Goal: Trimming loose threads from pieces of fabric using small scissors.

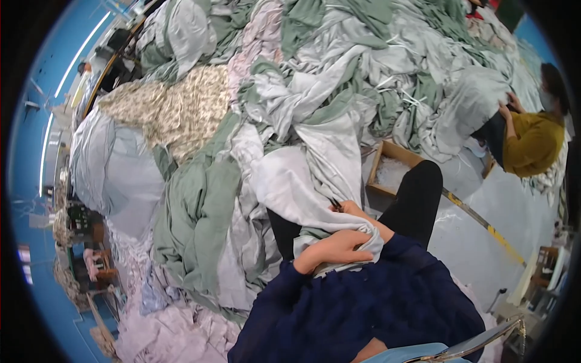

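A large white cloth with a green side [287, 175] lies over my lap and runs into the heap in front. My left hand [339, 247] is closed on a gathered edge of this cloth, close to my body. Just beyond it, my right hand [352, 210] is closed round a small pair of dark thread snips [336, 206], whose pointed end sticks out to the left. The cloth hides part of that hand's fingers and wrist.
A heap of white and green cloths [339, 54] fills the front, with a patterned beige cloth [181, 106] at left. An open wooden box [399, 152] with white scraps stands by my right knee. Yellow-black floor tape [484, 224] runs at right; a co-worker [532, 142] handles cloth beyond.
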A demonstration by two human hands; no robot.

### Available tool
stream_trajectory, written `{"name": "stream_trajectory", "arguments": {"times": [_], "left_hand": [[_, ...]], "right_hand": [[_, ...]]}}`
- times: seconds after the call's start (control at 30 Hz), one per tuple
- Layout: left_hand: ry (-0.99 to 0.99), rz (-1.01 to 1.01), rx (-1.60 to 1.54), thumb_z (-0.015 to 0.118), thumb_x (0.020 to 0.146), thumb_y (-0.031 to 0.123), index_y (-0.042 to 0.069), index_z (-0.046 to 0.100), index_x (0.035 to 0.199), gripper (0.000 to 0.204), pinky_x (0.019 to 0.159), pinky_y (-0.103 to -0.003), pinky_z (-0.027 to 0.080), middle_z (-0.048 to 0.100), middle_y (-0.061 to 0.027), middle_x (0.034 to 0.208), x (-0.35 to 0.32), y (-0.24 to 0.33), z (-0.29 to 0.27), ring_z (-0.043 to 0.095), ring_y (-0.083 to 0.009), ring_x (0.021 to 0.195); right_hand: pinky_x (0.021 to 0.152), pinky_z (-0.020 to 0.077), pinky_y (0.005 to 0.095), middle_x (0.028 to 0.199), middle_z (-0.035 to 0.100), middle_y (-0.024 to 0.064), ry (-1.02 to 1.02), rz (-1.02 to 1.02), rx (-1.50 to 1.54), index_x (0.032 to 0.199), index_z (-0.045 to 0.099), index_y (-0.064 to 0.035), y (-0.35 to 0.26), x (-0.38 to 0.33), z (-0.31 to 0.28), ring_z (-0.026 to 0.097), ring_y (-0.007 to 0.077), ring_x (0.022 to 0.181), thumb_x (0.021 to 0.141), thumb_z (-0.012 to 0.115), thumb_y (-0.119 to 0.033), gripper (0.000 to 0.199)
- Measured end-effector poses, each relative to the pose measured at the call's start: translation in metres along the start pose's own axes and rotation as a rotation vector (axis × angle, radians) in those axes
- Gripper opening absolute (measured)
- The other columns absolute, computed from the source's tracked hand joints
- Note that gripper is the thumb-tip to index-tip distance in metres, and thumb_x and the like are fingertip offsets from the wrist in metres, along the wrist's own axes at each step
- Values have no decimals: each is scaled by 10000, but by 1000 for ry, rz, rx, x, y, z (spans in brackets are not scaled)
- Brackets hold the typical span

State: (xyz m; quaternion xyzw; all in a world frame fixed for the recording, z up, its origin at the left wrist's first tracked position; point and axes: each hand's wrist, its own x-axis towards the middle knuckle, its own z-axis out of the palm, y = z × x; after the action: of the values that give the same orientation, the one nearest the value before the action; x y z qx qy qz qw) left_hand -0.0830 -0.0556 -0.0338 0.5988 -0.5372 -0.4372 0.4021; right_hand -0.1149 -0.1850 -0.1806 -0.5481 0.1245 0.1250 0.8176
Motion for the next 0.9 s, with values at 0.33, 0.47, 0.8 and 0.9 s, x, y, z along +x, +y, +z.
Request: {"name": "stream_trajectory", "arguments": {"times": [0.33, 0.47, 0.8, 0.9], "left_hand": [[1211, -285, 50, 663, 898, 126, -10, 642, 1098, 243, 712, -237, 493, 666, -63, 964, -42, -50, -108, 618, -123, 810], [965, -312, 239, 706, 846, 203, -11, 636, 1134, 366, 734, -294, 516, 677, -121, 1016, 9, -89, -149, 655, -199, 852], [695, -488, 42, 696, 828, 271, -28, 675, 1028, 360, 757, -341, 508, 706, -156, 932, 106, -210, -234, 671, -250, 853], [733, -491, 16, 689, 834, 258, -33, 681, 1002, 335, 731, -331, 510, 711, -148, 887, 113, -205, -244, 673, -231, 804]], "right_hand": [[651, 471, 212, 823, 667, -15, -52, -15, 117, 944, 690, 10, -49, -35, 19, 585, 40, 738, 851, 745, -101, 154], [546, 412, 192, 726, 629, -50, 102, -61, 100, 901, 698, -11, -73, -25, 5, 521, 14, 608, 878, 722, -150, 143], [500, 418, 208, 728, 624, -9, 606, -177, 64, 1003, 665, -23, -81, 115, -101, 551, 58, 535, 889, 668, -119, 150], [570, 479, 274, 855, 660, 52, 673, -147, -169, 1075, 666, -30, -77, 175, -144, 619, 143, 621, 857, 669, -96, 228]]}}
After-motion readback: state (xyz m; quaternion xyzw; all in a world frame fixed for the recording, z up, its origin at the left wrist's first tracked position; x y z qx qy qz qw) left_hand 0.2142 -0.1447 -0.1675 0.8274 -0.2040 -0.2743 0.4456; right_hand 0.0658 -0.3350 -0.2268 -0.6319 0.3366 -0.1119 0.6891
